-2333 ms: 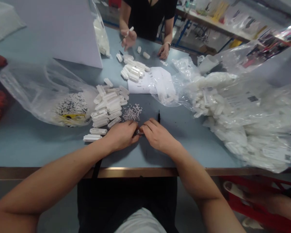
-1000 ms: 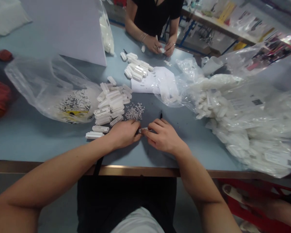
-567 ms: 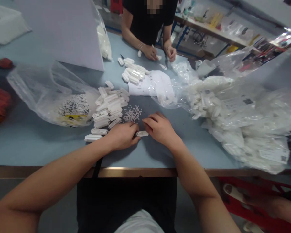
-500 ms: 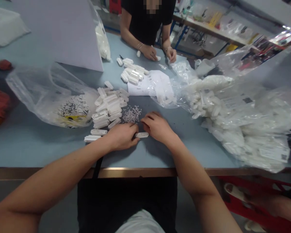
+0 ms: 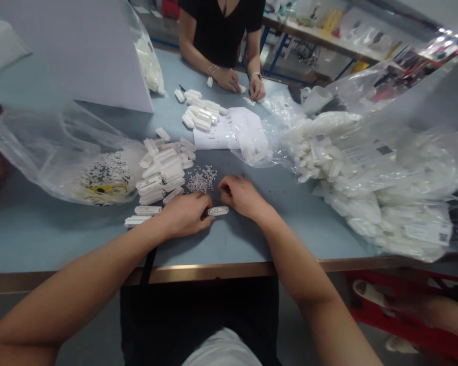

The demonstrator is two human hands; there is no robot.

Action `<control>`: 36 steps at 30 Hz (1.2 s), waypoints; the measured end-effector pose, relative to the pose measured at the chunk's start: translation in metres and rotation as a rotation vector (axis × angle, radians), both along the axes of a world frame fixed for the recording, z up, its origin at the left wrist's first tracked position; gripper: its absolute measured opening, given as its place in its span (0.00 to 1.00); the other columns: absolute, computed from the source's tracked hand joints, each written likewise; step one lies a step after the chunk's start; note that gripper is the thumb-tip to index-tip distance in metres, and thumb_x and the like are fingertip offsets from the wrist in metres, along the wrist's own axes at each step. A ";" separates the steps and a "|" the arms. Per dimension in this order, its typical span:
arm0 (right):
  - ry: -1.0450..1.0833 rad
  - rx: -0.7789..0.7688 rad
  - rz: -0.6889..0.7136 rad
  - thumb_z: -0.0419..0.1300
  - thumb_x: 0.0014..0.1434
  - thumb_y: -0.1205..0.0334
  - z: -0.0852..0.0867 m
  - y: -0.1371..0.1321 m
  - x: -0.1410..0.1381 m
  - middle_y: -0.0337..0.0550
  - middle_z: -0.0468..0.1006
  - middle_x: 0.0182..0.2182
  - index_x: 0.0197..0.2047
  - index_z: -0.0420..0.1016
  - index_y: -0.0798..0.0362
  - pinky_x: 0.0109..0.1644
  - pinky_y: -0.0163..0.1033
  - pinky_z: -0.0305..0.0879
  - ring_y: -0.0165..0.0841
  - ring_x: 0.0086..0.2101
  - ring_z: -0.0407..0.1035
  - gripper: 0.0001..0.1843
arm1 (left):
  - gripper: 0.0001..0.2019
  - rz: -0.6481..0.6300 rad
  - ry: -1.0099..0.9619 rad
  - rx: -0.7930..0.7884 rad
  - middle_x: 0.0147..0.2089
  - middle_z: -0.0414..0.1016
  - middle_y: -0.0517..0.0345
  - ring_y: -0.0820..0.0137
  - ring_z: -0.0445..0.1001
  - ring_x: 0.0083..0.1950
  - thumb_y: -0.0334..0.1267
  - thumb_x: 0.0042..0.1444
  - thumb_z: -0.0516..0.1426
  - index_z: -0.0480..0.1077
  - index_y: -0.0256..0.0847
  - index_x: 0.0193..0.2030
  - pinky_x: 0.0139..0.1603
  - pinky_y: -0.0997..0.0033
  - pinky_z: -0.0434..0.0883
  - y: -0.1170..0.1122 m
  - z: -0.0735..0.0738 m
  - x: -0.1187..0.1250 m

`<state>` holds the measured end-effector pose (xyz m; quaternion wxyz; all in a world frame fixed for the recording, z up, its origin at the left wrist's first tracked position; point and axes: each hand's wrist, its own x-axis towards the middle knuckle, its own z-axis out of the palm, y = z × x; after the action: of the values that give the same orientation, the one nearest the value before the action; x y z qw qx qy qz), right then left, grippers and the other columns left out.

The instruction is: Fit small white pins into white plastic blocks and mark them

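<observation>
My left hand is closed on one end of a small white slotted plastic piece, which sticks out to the right between finger and thumb. Above that piece, my right hand is bent with thumb and fingertips together; whatever they hold is too small to make out. A scatter of tiny white parts lies on the table just beyond both hands. Left of these is a heap of similar white plastic pieces, with a few more beside my left forearm.
On the left lies a clear bag of tiny parts with something yellow inside. Large clear bags of white pieces cover the right side. Opposite, a co-worker's hands handle small white pieces behind another pile and a paper sheet.
The whole view has shifted slightly, so most things sit further left. My left hand keeps its hold on the white piece. My right hand stays close above it, with its fingers slightly repositioned.
</observation>
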<state>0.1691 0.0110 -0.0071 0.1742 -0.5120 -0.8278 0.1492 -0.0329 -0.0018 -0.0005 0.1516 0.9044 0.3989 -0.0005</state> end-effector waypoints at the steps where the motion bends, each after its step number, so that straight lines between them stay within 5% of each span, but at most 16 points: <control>1: 0.043 -0.009 -0.038 0.57 0.55 0.72 0.002 -0.002 0.003 0.40 0.75 0.31 0.35 0.71 0.53 0.38 0.36 0.60 0.31 0.32 0.66 0.06 | 0.15 0.018 -0.015 -0.006 0.40 0.77 0.49 0.58 0.77 0.41 0.48 0.59 0.53 0.70 0.40 0.45 0.41 0.61 0.71 0.000 -0.001 0.000; 5: 0.178 0.013 -0.076 0.56 0.51 0.73 0.008 -0.014 0.012 0.38 0.75 0.30 0.37 0.72 0.52 0.36 0.34 0.60 0.29 0.30 0.67 0.11 | 0.15 0.057 -0.057 -0.026 0.41 0.77 0.49 0.58 0.77 0.42 0.47 0.59 0.53 0.70 0.40 0.45 0.43 0.61 0.70 0.000 -0.003 0.000; 11: 0.250 0.044 0.090 0.52 0.63 0.69 0.010 -0.028 0.012 0.42 0.79 0.38 0.42 0.75 0.49 0.44 0.35 0.65 0.30 0.38 0.72 0.12 | 0.15 0.071 -0.084 -0.022 0.40 0.77 0.50 0.59 0.77 0.42 0.49 0.60 0.54 0.70 0.40 0.45 0.43 0.62 0.70 -0.001 -0.007 -0.001; 19: 0.179 0.057 0.198 0.54 0.60 0.73 0.010 -0.032 0.012 0.38 0.79 0.34 0.38 0.74 0.50 0.43 0.34 0.64 0.30 0.37 0.70 0.11 | 0.15 0.073 -0.068 -0.037 0.40 0.77 0.50 0.58 0.77 0.43 0.48 0.60 0.54 0.70 0.40 0.45 0.42 0.62 0.70 -0.002 -0.004 0.001; 25: 0.104 0.111 0.163 0.59 0.63 0.65 0.007 -0.032 0.009 0.41 0.78 0.33 0.37 0.74 0.50 0.47 0.39 0.64 0.34 0.38 0.69 0.04 | 0.14 0.055 -0.046 -0.011 0.40 0.77 0.49 0.58 0.77 0.42 0.48 0.60 0.53 0.70 0.40 0.44 0.40 0.62 0.70 -0.003 -0.002 0.001; 36: -0.104 0.188 0.228 0.52 0.66 0.67 0.009 -0.034 0.006 0.48 0.76 0.35 0.39 0.74 0.54 0.51 0.45 0.65 0.38 0.41 0.66 0.09 | 0.15 0.042 -0.037 0.017 0.40 0.77 0.49 0.58 0.77 0.43 0.48 0.61 0.53 0.70 0.39 0.45 0.42 0.62 0.71 -0.003 -0.003 0.001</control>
<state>0.1748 -0.0226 0.0016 0.1603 -0.4029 -0.8989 0.0632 -0.0316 -0.0047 -0.0039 0.1512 0.8970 0.4148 0.0228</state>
